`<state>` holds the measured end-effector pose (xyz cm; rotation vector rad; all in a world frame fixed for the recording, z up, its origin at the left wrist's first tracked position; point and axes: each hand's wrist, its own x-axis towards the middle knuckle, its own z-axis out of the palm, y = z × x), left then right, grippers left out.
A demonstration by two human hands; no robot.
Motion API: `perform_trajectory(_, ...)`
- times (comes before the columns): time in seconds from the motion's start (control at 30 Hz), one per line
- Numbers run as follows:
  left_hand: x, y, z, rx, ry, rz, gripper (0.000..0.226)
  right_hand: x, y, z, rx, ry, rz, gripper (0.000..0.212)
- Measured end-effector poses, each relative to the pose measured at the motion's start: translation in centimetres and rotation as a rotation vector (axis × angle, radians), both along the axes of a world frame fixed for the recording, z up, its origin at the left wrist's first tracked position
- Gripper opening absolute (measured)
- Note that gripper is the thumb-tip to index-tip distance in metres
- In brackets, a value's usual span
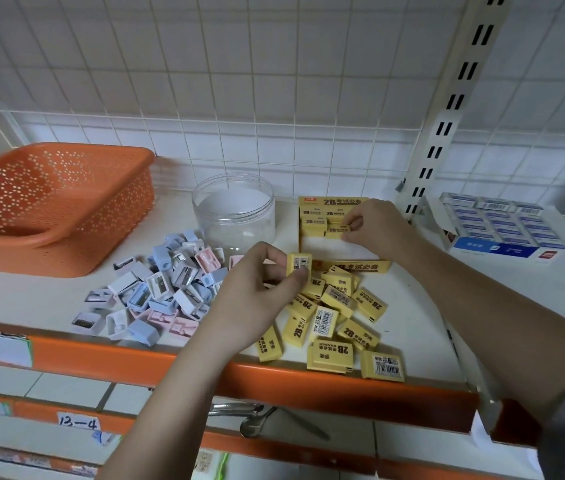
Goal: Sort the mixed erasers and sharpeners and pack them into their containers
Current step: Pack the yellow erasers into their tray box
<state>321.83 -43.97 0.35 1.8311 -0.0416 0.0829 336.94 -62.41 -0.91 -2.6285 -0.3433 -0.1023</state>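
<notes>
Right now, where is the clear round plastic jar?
In the head view, the clear round plastic jar stands at the back of the white shelf, between the orange perforated basket and the yellow cardboard eraser box, behind the sharpener pile.

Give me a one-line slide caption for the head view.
Left hand holds a yellow eraser while right hand seats another in the eraser box.

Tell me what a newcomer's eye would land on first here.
The yellow erasers heaped at the shelf's front right, with the left hand pinching one eraser above the heap. The right hand tucks another into the yellow box behind. To the left lie the pastel sharpeners, before an empty jar and an orange basket.
</notes>
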Motion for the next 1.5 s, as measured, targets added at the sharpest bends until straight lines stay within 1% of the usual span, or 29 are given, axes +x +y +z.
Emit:
perform_trajectory(0.13,0.8,-0.1,-0.2,-0.146,0.063,-0.059,0.019,-0.9,-0.9,1.0,0.013,-0.032,-0.017,0.024)
perform_trajectory(0.27,1.5,0.0,-0.1,-0.17,0.057,-0.035,0.037,-2.7,-2.1,2.4,0.035,-0.025,-0.045,0.022)
perform_trajectory(0.3,1.8,0.0,0.0,-0.174,0.048,-0.017,0.037,-3.3,-2.4,2.7,0.057,-0.006,-0.048,0.022)
perform_trajectory(0.43,3.3,-0.2,0.2,-0.174,-0.022,0.036,0.021,-6.4,-3.3,3.5,0.111,0.025,-0.037,0.023)
perform_trajectory(0.5,4.2,-0.5,0.3,-0.148,-0.054,0.036,0.026,-8.3,-3.7,3.7,0.155,0.028,-0.029,0.021)
perform_trajectory(0.57,5.2,-1.0,0.5,-0.031,-0.066,0.045,0.032,-10.0,-4.0,3.7,0.229,0.063,-0.028,0.018)
perform_trajectory(0.67,7.0,-1.8,1.3,0.202,-0.095,0.053,0.032,-12.1,-4.5,3.4,0.34,0.123,-0.037,0.017)
perform_trajectory(0.83,10.3,-3.2,2.3,0.453,-0.161,0.0,0.025,-14.5,-5.5,3.4,0.412,0.19,-0.058,0.02)
perform_trajectory(0.93,12.1,-3.9,2.2,0.581,-0.171,-0.024,0.021,-15.2,-5.8,3.5,0.398,0.215,-0.049,0.022)
perform_trajectory(1.0,13.3,-4.2,1.8,0.637,-0.164,-0.039,0.02,-15.5,-5.9,3.4,0.387,0.228,-0.043,0.022)
perform_trajectory(1.1,14.5,-4.6,0.8,0.703,-0.138,-0.059,0.028,-16.0,-5.8,3.2,0.357,0.24,-0.034,0.023)
perform_trajectory(1.3,15.1,-5.4,-0.9,0.746,-0.151,-0.055,0.036,-16.6,-5.7,3.4,0.328,0.276,0.012,0.026)
perform_trajectory(1.5,15.0,-5.2,-1.6,0.796,-0.139,-0.014,0.036,-16.8,-5.6,3.4,0.248,0.376,0.126,0.03)
